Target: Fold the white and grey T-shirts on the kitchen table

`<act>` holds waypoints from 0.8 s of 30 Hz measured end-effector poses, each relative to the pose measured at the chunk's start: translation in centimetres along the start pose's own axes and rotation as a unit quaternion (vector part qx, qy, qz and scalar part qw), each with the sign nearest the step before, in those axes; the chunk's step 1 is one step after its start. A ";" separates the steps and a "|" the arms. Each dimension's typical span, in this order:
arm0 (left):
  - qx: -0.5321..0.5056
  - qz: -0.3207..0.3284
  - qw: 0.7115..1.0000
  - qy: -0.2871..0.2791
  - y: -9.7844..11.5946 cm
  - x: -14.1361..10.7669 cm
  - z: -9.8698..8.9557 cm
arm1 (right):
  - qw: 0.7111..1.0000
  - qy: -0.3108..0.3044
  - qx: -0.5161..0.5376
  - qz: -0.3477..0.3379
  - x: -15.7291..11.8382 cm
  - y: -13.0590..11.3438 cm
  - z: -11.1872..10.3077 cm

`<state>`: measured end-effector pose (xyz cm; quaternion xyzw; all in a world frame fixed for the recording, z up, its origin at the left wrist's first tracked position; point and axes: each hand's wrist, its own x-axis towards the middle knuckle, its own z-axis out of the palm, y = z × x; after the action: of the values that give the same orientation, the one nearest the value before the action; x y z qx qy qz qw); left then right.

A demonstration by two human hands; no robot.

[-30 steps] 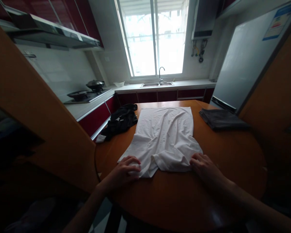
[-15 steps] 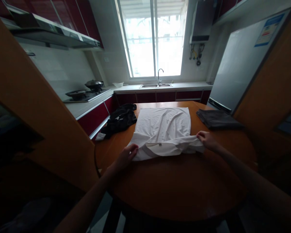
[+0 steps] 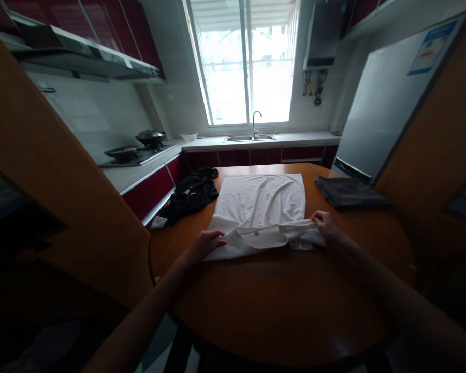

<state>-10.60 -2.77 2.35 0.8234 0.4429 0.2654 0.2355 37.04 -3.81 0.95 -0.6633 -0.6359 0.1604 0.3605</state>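
A white shirt (image 3: pixel 262 199) lies spread on the round wooden table (image 3: pixel 287 300), its collar edge toward me and its near part bunched in folds. My left hand (image 3: pixel 208 244) rests on the shirt's near left part, with its fingers apart. At the near right part, my right hand (image 3: pixel 323 223) pinches the white fabric between thumb and fingers.
Crumpled black clothing (image 3: pixel 192 194) lies at the table's left edge, and a folded dark grey cloth (image 3: pixel 349 192) at the right. Beyond stand a counter with a sink (image 3: pixel 249 138), a stove with pans (image 3: pixel 150 137) and a fridge (image 3: pixel 388 98).
My left hand has loosened its pinch, and its fingers have spread on the fabric. My right hand has shifted slightly left with the cloth. The near folds of the shirt have sunk a little.
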 end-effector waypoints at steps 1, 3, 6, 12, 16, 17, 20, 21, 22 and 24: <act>0.008 0.011 1.000 -0.014 0.5 -0.2 0.1 | 1.000 0.003 -0.010 -0.003 0.1 -0.1 -0.3; 0.026 0.035 0.998 -0.042 2.1 -0.6 0.4 | 0.999 0.014 -0.040 -0.014 0.3 -0.3 -1.4; 0.037 0.094 0.990 -0.097 5.5 -1.5 1.6 | 0.995 0.052 -0.078 -0.030 0.2 -0.2 -3.9; -0.003 0.190 0.965 -0.179 11.4 -2.4 4.7 | 0.988 0.142 -0.054 -0.006 -1.2 2.4 -9.0; -0.008 0.212 0.952 -0.219 11.9 -1.7 5.3 | 0.991 0.129 -0.046 0.012 -2.5 4.5 -9.5; -0.007 0.200 0.959 -0.201 11.5 -1.3 5.2 | 0.992 0.119 -0.045 0.019 -2.8 5.1 -9.4; -0.036 0.114 0.988 -0.097 9.4 0.6 4.5 | 0.988 0.109 -0.066 0.090 -3.6 6.5 -8.9; -0.051 0.084 0.993 -0.061 8.5 1.3 4.1 | 0.984 0.104 -0.081 0.123 -3.9 6.8 -8.7; -0.063 0.061 0.996 -0.030 7.6 2.0 3.8 | 0.979 0.093 -0.095 0.154 -4.1 7.0 -8.6; -0.082 0.032 0.996 0.019 6.1 3.2 3.1 | 0.975 0.055 -0.087 0.197 -4.5 6.9 -8.4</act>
<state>-3.39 -3.52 4.59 0.8099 0.3970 0.3238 0.2856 47.06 -9.91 0.88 -0.8123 -0.4835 0.1356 0.2966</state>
